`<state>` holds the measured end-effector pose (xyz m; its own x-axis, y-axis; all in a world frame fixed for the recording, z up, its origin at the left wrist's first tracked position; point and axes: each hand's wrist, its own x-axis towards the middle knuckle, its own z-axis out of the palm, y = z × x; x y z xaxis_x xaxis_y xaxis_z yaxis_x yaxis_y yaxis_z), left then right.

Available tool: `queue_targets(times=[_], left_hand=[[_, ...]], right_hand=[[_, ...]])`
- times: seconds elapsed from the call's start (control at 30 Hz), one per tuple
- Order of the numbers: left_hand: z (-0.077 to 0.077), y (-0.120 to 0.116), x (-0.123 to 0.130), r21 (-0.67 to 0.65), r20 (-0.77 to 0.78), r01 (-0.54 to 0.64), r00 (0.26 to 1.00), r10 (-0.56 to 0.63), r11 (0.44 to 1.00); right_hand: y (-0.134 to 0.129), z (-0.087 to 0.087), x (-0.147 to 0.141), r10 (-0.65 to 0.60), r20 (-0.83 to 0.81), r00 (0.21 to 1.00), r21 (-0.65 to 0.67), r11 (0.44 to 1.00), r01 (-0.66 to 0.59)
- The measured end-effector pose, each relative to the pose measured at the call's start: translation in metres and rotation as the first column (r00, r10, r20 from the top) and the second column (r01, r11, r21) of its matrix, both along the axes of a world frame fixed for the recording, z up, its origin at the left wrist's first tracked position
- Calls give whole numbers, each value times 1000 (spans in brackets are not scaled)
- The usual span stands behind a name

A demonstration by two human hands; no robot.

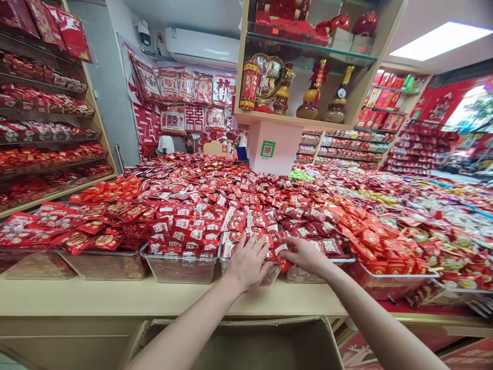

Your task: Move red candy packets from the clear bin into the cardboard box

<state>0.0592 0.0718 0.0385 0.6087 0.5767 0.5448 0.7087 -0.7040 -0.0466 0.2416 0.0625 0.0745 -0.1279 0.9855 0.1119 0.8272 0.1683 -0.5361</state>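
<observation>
My left hand (249, 261) lies palm down with fingers stretched out over the small red-and-white packets (257, 220) in a clear plastic bin (271, 277) at the counter's front. To its right, my right hand (306, 255) pinches a small red packet (284, 263) between thumb and fingers at the bin's front right corner. The packets stand in fairly neat rows, with cartoon figures and writing printed on them. My left palm and fingers cover part of the front row and the bin's rim.
An open cardboard box (250, 344) stands below the counter's front edge (115, 300). Bins of dark red packets (323, 228) and bright red packets (389, 246) flank mine. A white pillar (275, 141) carries a glass-shelved cabinet (304, 121). Stocked shelves (50, 128) line the left.
</observation>
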Motion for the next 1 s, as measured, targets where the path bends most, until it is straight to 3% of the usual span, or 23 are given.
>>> queue_targets(times=[0.23,0.43,0.57,0.67,0.77,0.87,1.0], left_hand=[[0,0,-1,-7,10,19,1000,-19,1000],[0,1,-2,-17,26,42,999,-42,999],[4,-7,-6,-25,66,86,994,-85,996],[3,-29,-14,-38,103,142,985,-137,989],[-14,-61,-26,-52,103,295,952,-289,954],[-45,-86,-41,-15,102,359,929,-355,933],[-82,-97,-62,-27,49,309,950,-308,951]], right_hand=[[-7,7,-2,-81,55,995,64,995,77],[-11,6,14,-72,-140,988,95,992,85],[10,13,19,0,-281,960,148,988,43],[39,22,11,10,-216,976,162,987,26],[69,27,-7,23,-114,993,161,987,-4],[88,23,-27,47,-58,997,158,987,-37],[93,13,-44,87,2,996,170,982,-86]])
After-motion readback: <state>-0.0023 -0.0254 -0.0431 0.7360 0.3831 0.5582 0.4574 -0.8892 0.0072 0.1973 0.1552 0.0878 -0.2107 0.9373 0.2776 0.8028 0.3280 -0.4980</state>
